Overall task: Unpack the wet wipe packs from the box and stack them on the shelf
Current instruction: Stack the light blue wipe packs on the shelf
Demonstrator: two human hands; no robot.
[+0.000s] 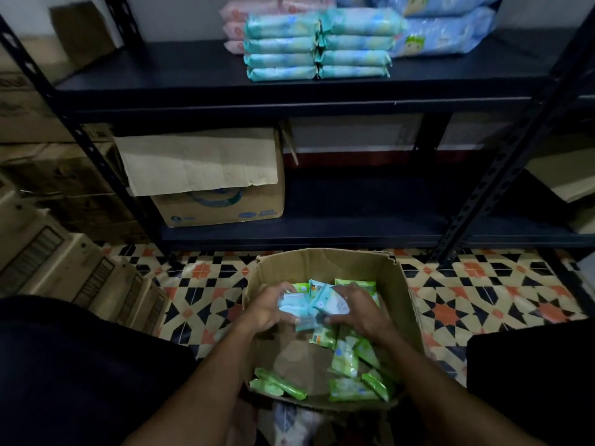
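An open cardboard box (322, 262) stands on the tiled floor in front of me. Inside lie several green wet wipe packs (346, 360) and some pale blue ones. My left hand (267, 309) and my right hand (357, 309) are both inside the box, gripping a bundle of pale blue packs (317, 305) between them. On the dark shelf (180, 82) above, two stacks of teal packs (317, 46) stand side by side, with pink packs (235, 30) behind on the left and blue packs (444, 33) on the right.
A second cardboard box (206, 178) with a raised flap sits on the lower shelf at left. More cartons (64, 262) are piled on the floor at left. Black shelf uprights (502, 175) frame the rack. My dark-clothed knees flank the box.
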